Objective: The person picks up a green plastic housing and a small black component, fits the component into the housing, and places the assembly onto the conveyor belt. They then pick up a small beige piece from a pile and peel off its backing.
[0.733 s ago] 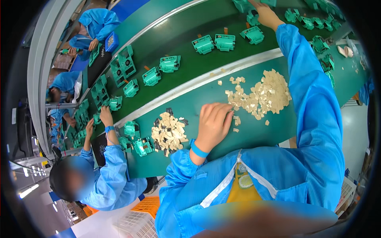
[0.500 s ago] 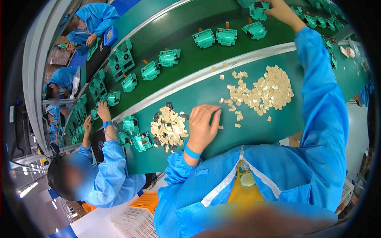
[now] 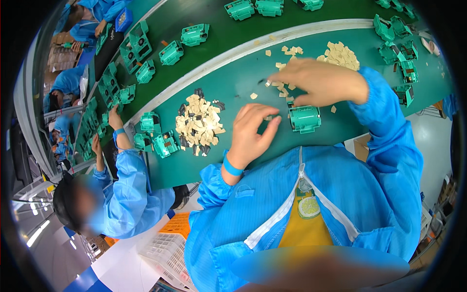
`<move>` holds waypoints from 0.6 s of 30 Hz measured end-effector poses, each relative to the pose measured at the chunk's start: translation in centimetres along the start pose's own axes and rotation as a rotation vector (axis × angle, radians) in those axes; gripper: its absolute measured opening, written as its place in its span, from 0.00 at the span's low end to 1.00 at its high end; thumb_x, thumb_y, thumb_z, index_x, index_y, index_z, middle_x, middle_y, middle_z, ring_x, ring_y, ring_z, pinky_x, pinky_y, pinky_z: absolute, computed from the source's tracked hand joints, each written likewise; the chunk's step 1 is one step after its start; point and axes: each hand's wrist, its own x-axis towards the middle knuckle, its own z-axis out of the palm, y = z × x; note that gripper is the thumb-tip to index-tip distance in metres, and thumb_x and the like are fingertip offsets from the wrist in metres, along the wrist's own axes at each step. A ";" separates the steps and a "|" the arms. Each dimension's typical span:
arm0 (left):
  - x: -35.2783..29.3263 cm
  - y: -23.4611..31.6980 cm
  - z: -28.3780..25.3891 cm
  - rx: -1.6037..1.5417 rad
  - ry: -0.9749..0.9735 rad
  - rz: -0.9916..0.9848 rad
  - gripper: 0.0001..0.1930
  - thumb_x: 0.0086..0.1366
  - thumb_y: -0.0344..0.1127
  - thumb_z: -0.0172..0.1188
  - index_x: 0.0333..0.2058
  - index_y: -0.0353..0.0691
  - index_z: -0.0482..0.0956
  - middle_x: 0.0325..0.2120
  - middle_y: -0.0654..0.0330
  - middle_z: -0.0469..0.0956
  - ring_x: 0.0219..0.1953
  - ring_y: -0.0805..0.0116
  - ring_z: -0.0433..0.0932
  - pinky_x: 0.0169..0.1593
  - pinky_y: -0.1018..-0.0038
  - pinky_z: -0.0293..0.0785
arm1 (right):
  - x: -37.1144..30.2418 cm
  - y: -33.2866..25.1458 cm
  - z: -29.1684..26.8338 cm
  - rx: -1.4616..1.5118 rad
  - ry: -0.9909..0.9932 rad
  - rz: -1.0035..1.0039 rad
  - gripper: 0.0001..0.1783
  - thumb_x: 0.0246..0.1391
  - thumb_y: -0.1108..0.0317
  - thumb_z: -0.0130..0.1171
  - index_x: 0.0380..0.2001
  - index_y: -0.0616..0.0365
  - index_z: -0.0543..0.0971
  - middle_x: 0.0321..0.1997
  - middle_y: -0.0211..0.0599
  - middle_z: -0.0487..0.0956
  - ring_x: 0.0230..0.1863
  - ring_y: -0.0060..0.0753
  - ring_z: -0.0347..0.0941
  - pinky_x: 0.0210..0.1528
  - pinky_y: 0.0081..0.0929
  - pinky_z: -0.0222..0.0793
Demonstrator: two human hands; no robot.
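My left hand (image 3: 251, 135) is above the green table, fingers bent and thumb apart, holding nothing that I can see. Through the gap by its thumb a cream flat piece (image 3: 268, 118) shows. A green plastic housing (image 3: 305, 119) lies just right of it, in front of me. My right hand (image 3: 321, 82), slightly blurred, reaches left over the scattered cream pieces, fingers stretched out and thumb apart near the housing's far edge. Close to its fingertips is a small dark blurred thing (image 3: 261, 82), apart from the hand. Cream pieces are heaped (image 3: 339, 56) beyond that hand.
At the left is a mixed heap of cream and black pieces (image 3: 198, 121), beside several green housings (image 3: 165, 144). More housings stand on the conveyor belt (image 3: 219, 36) past a pale rail (image 3: 214, 63), and at the right (image 3: 408, 70). A co-worker (image 3: 134, 194) works at the left.
My right hand has come back from the belt at the far right to the table before me. A green housing now lies between my hands. The view has shifted, so the belt appears higher.
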 end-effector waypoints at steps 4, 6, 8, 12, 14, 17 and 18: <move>-0.1 0.7 2.4 -0.008 -0.116 0.111 0.21 0.53 0.33 0.75 0.47 0.38 0.83 0.50 0.53 0.80 0.52 0.51 0.77 0.55 0.59 0.75 | -4.1 -2.0 -0.3 0.479 0.466 0.259 0.18 0.57 0.64 0.66 0.47 0.64 0.80 0.46 0.39 0.81 0.49 0.37 0.75 0.52 0.34 0.71; 0.8 1.8 3.4 0.012 -0.218 0.109 0.34 0.50 0.37 0.78 0.57 0.41 0.78 0.61 0.53 0.71 0.62 0.48 0.70 0.62 0.55 0.70 | -6.9 -2.4 2.3 0.684 0.555 0.393 0.12 0.59 0.66 0.66 0.40 0.63 0.80 0.41 0.30 0.80 0.44 0.24 0.74 0.49 0.24 0.69; 1.1 1.7 4.3 0.019 -0.284 0.097 0.41 0.49 0.40 0.79 0.63 0.44 0.73 0.65 0.54 0.67 0.65 0.48 0.66 0.66 0.50 0.65 | -9.4 -2.5 5.1 1.111 0.702 0.608 0.07 0.60 0.71 0.65 0.38 0.60 0.80 0.38 0.25 0.80 0.42 0.16 0.73 0.45 0.18 0.68; 1.0 1.0 5.1 0.097 -0.366 0.094 0.38 0.50 0.38 0.76 0.62 0.45 0.74 0.62 0.56 0.69 0.63 0.48 0.67 0.68 0.44 0.61 | -11.4 -3.4 9.2 1.271 0.727 0.698 0.03 0.60 0.73 0.64 0.36 0.59 0.79 0.36 0.22 0.79 0.40 0.13 0.72 0.42 0.16 0.67; 0.9 0.9 5.4 0.085 -0.367 0.090 0.37 0.50 0.36 0.75 0.62 0.46 0.75 0.61 0.57 0.70 0.62 0.48 0.67 0.68 0.42 0.59 | -11.7 -3.9 10.1 1.276 0.651 0.742 0.02 0.61 0.74 0.62 0.35 0.59 0.79 0.36 0.22 0.79 0.38 0.11 0.71 0.40 0.15 0.65; 0.8 1.4 5.7 0.092 -0.339 0.028 0.35 0.50 0.32 0.72 0.60 0.50 0.77 0.57 0.57 0.71 0.61 0.50 0.67 0.68 0.42 0.57 | -11.8 -4.2 10.4 1.244 0.605 0.811 0.02 0.60 0.76 0.62 0.34 0.61 0.78 0.35 0.23 0.78 0.36 0.11 0.70 0.38 0.15 0.64; 0.7 1.4 6.0 0.088 -0.312 0.013 0.33 0.50 0.32 0.72 0.59 0.50 0.79 0.56 0.57 0.71 0.61 0.49 0.67 0.68 0.41 0.57 | -11.8 -4.2 10.6 1.226 0.593 0.818 0.02 0.59 0.77 0.62 0.33 0.61 0.78 0.34 0.24 0.78 0.36 0.11 0.70 0.38 0.16 0.65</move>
